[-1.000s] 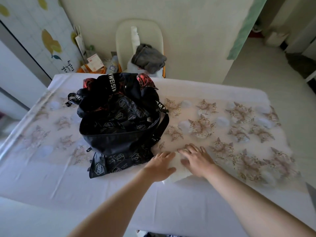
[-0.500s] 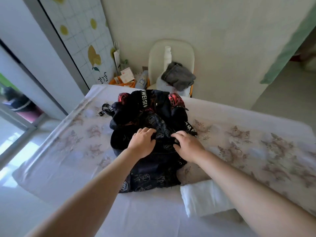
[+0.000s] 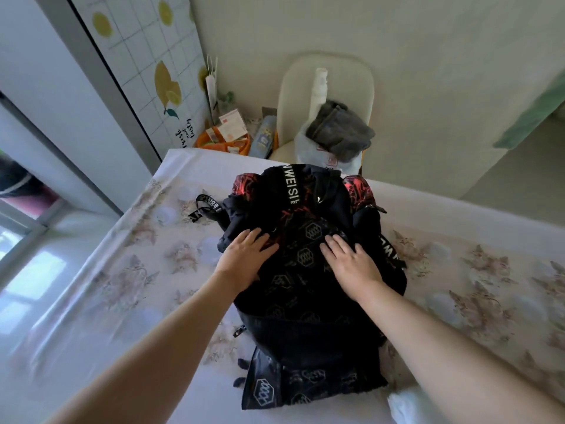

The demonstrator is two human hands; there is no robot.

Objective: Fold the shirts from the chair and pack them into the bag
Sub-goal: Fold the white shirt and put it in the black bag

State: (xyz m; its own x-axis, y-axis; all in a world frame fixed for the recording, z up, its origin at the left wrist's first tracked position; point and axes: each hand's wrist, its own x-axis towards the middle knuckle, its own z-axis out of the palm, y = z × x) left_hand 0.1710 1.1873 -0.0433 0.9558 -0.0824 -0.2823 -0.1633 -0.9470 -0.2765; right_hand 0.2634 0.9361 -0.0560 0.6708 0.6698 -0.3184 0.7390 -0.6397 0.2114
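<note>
A black backpack [image 3: 308, 289] with hexagon logos and red patches lies on the table [image 3: 128, 270], its top toward the chair. My left hand [image 3: 244, 258] rests flat on the bag's upper left, fingers nearly straight. My right hand [image 3: 351, 264] lies on its upper right, fingertips curling slightly into the fabric. A folded white shirt [image 3: 403, 405] shows at the bottom edge, right of the bag, mostly under my right forearm. A grey shirt [image 3: 339, 133] sits crumpled on the cream chair [image 3: 327, 84] behind the table.
A floral white cloth covers the table. On the chair stand a white bottle [image 3: 319, 87] and a plastic bag [image 3: 305, 145]. An orange basket [image 3: 226, 142] of small items sits on the floor left of the chair. A glass door is at far left.
Both hands left the folded white shirt and moved onto the backpack, then slid further up its top. The view shifted left and closer to the bag.
</note>
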